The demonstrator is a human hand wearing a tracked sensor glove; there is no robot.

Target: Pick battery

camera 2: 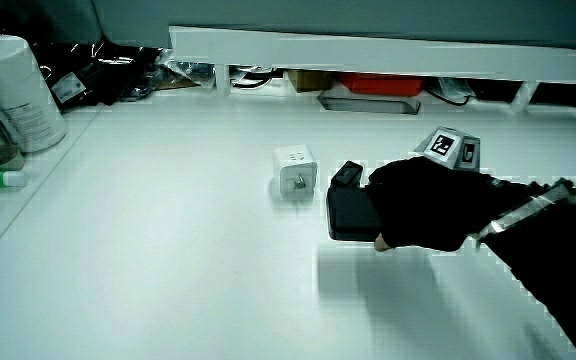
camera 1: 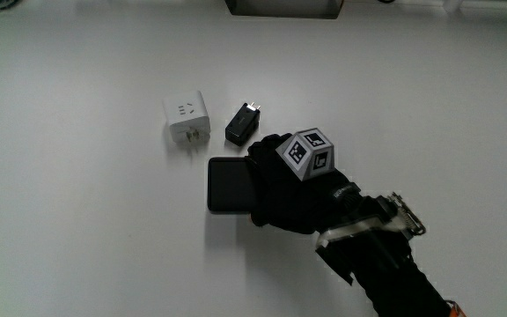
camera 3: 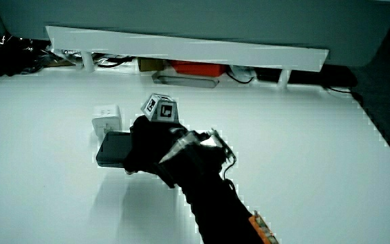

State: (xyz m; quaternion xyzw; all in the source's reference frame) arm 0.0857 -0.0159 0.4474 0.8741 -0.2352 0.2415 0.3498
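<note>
1. The hand point(camera 1: 284, 185) in the black glove is on the white table point(camera 1: 77, 229), over one end of a flat black battery point(camera 1: 229, 185).
2. The battery is a dark rectangle with rounded corners. In the main view it seems to lie on the table, but in a side view point(camera 2: 348, 215) its shadow falls apart from it, so I cannot tell if it touches the table or is a little above it.
3. The fingers close around the battery's end, so the hand grasps the battery; the other end stays uncovered.
4. The patterned cube point(camera 1: 307, 153) sits on the back of the glove.
5. A small black plug point(camera 1: 243, 123) lies just beside the hand, farther from the person than the battery.
6. A white charger point(camera 1: 186, 118) stands next to the black plug, near the battery but not touching it.
7. In both side views a low white partition point(camera 2: 388, 50) is at the table's edge away from the person.
8. A white can point(camera 2: 13, 95) stands at the table's edge, well apart from the hand.
</note>
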